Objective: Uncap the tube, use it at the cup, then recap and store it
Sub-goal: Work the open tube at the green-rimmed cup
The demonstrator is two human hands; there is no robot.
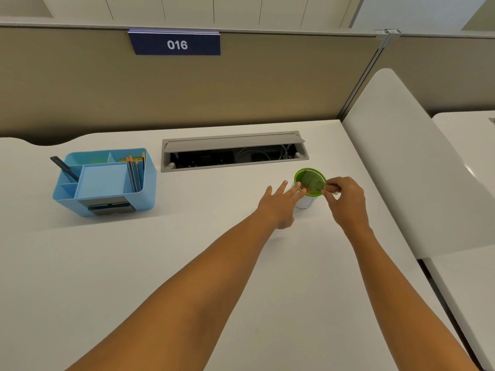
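A white desk (166,263) carries everything here, backed on its far side by a tan partition. On the far left of it stands a blue desk organizer (105,182), pencils upright in its right-hand compartment and a dark pen leaning out at its left. Set into the desk at far centre is a grey cable hatch (233,151) with its flap raised. Right of centre stands a white cup (305,201) with a green rim.
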